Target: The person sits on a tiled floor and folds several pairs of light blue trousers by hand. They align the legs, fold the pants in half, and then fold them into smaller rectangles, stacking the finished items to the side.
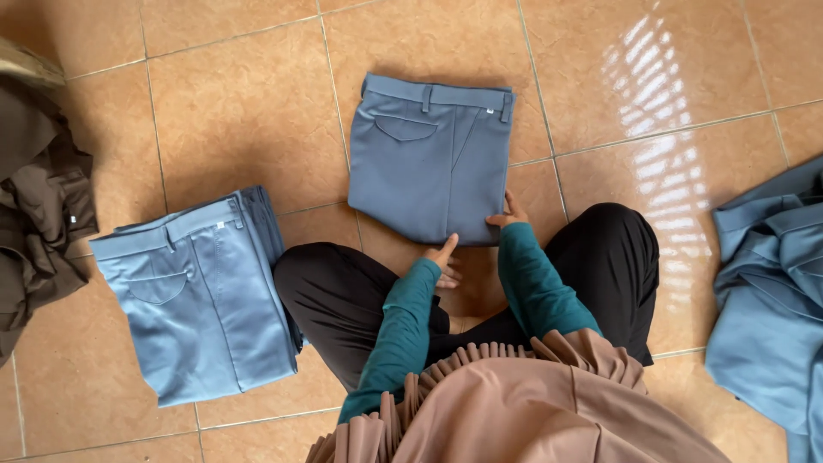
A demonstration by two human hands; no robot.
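Note:
A pair of grey-blue trousers (424,159), folded into a neat rectangle with the waistband at the far side, lies on the tiled floor in front of me. My right hand (507,214) grips the near right corner of the fold, fingers on the cloth. My left hand (444,260) sits just below the near edge, index finger pointing up and touching the fold's lower edge. Both arms wear teal sleeves, and my crossed legs in black trousers (334,296) frame the hands.
A stack of folded light-blue trousers (201,296) lies on the floor to my left. A heap of brown garments (34,206) is at the far left edge. Unfolded blue garments (771,300) are piled at the right. Orange floor tiles (240,103) surround everything.

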